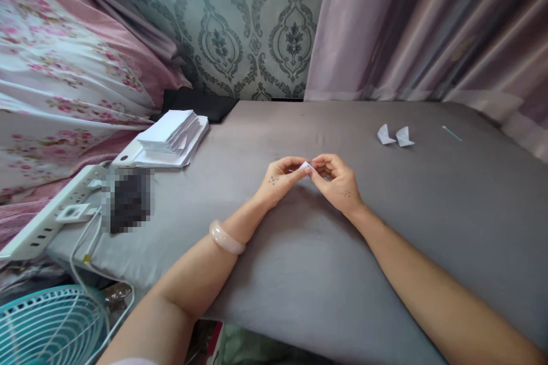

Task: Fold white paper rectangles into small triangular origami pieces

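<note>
Between my two hands is a small piece of folded white paper (305, 165), mostly covered by fingers. My left hand (282, 178) pinches it from the left, a pale bangle (226, 239) round that wrist. From the right, my right hand (336, 179) grips the same paper, thumb and fingertips meeting the left ones. Both hands are above the middle of the grey-covered surface (308, 274). Two folded white paper boats (386, 135) stand side by side farther off to the right.
Stacked white paper (169, 134) lies at the back left before a black flat item (197, 104). A power strip (47, 217) with cables runs along the left edge, near a blurred dark object (128, 199). A turquoise fan (51, 325) is lower left; a thin stick (452, 133) lies right.
</note>
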### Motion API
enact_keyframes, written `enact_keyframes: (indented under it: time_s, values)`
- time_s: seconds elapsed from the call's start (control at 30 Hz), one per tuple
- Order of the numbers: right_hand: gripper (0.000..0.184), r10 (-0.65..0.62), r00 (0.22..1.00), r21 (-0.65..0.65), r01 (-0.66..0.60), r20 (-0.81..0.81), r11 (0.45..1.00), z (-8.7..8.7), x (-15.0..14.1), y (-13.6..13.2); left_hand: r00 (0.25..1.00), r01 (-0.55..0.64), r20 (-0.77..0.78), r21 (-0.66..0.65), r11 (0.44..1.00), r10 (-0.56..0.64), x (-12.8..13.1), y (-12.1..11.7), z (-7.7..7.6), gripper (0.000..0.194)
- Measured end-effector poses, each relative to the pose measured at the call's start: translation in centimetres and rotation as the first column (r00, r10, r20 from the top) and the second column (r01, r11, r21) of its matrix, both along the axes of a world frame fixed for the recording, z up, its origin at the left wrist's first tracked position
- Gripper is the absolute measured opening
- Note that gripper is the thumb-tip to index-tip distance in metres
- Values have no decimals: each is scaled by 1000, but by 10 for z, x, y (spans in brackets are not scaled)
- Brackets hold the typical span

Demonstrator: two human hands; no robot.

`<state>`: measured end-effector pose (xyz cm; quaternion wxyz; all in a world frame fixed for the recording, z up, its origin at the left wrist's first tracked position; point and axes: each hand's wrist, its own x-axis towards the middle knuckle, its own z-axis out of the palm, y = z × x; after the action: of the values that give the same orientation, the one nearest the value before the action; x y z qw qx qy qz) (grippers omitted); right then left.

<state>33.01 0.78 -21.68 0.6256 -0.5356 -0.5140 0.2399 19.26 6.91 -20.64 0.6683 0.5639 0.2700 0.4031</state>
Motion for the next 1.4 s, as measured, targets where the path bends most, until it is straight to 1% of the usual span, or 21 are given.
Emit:
enact_keyframes:
  time_s: [0.1,0.17,0.23,0.4,0.5,0.6,0.7,0.77,0.87,0.97,1.03,1.1,1.2,1.3,1.4]
  values:
    - [34,51,994,-106,-61,-93,993,2,0,0,999,26,27,-92,995,-23,-1,3,-2,29]
    - [36,102,984,-201,-130,-146,971,3,-1,0,998,40,55,-147,988,-32,-1,5,-4,29]
    - [36,137,977,-256,-175,-161,951,4,0,-1,997,48,61,-178,983,-38,-1,6,-5,28]
    - [35,152,976,-282,-192,-155,940,4,1,-3,999,15,33,-214,977,-8,-2,7,-7,27]
    - [37,144,973,-320,-196,-180,927,5,0,-3,1000,21,18,-216,976,-17,-2,7,-7,26]
    - [38,115,962,-360,-202,-249,911,6,-2,-2,1000,14,-6,-242,970,-16,-2,7,-7,25]
    - [36,75,935,-396,-218,-346,892,6,-4,-1,1000,19,-16,-303,953,-26,-1,7,-6,23]
    - [32,43,908,-438,-242,-417,866,7,-4,-1,999,24,-22,-349,937,-34,0,8,-7,22]
    - [29,20,864,-499,-310,-503,810,9,-4,-1,999,16,-23,-390,921,-27,0,9,-7,22]
    - [30,45,830,-532,-397,-556,748,12,-7,-4,1000,7,-24,-401,916,-19,0,8,-6,22]
    - [29,56,821,-546,-426,-567,721,13,-10,-5,999,-10,-39,-400,916,-6,0,6,-5,22]
    - [28,69,831,-549,-424,-551,720,14,-13,-6,999,-31,-53,-400,916,11,1,5,-5,22]
    - [29,108,879,-530,-373,-464,762,13,-14,-6,999,-23,-44,-391,920,7,1,4,-6,22]
    - [33,141,926,-517,-317,-350,795,10,-11,-5,998,40,-24,-376,926,-53,-1,7,-8,27]
    - [34,149,943,-526,-292,-298,799,8,-6,-4,990,106,-45,-385,917,-134,-4,10,-9,34]
